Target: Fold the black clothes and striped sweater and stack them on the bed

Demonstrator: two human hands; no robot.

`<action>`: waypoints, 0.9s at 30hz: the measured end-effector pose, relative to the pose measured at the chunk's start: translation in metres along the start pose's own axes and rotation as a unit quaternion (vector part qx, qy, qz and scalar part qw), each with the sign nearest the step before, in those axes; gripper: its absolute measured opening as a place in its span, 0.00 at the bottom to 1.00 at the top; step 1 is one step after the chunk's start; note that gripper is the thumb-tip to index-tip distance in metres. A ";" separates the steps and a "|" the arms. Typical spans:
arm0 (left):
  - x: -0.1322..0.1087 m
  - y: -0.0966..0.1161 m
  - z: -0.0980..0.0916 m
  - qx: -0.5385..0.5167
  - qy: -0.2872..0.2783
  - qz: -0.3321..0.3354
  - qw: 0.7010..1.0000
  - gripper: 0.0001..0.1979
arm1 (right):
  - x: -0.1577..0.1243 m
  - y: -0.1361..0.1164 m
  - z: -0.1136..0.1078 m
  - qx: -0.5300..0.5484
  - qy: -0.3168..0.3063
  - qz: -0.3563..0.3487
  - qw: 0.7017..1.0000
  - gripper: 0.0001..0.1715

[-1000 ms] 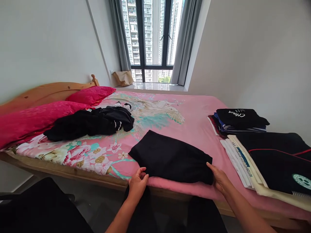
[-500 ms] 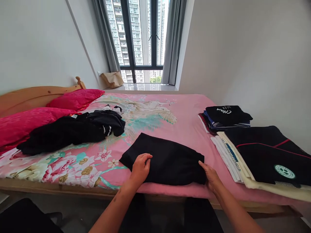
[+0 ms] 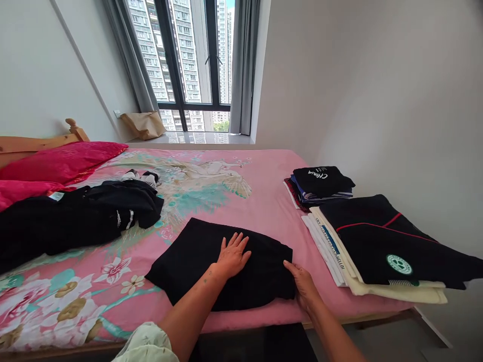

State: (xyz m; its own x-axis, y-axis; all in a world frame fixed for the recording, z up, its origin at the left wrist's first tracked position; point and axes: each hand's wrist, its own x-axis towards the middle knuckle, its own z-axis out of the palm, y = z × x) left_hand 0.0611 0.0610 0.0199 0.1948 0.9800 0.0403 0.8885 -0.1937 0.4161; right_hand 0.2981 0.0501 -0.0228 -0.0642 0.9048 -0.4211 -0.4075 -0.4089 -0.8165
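Observation:
A folded black garment (image 3: 196,266) lies flat near the bed's front edge; its exact kind does not show. My left hand (image 3: 233,255) rests palm down on top of it, fingers spread. At the garment's right edge, my right hand (image 3: 302,284) has its thumb on the upper cloth and its other fingers curled along the side, gripping that edge. Part of those fingers is hidden from view.
A heap of dark clothes (image 3: 83,216) lies at left, beside red pillows (image 3: 64,163). On the right sit a folded pile topped by a black shirt (image 3: 320,182) and a larger pile topped by a dark shirt (image 3: 362,251). A paper bag (image 3: 143,124) stands by the window.
My left hand has slid toward the middle of the black garment and its fingers have spread flat. My right hand stays at the right edge. The view has swung to the right.

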 end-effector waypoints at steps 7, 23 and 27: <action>0.007 -0.020 0.021 0.098 -0.019 -0.001 0.995 0.34 | -0.005 -0.009 -0.001 0.029 -0.053 0.006 0.998 0.20; -0.004 0.012 0.018 0.102 -0.042 0.013 0.994 0.37 | -0.048 -0.033 0.016 0.065 -0.041 -0.007 0.997 0.34; -0.011 0.044 0.036 0.061 -0.031 0.041 0.997 0.35 | -0.074 -0.053 0.004 0.089 -0.044 -0.012 0.995 0.34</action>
State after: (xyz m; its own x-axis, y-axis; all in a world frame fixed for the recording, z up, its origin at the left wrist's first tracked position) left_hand 0.1132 0.0401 0.0051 0.2914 0.9565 0.0112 0.9116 -0.2813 0.2997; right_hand 0.3204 0.0052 0.0530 -0.1288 0.9245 -0.3587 -0.5645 -0.3658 -0.7400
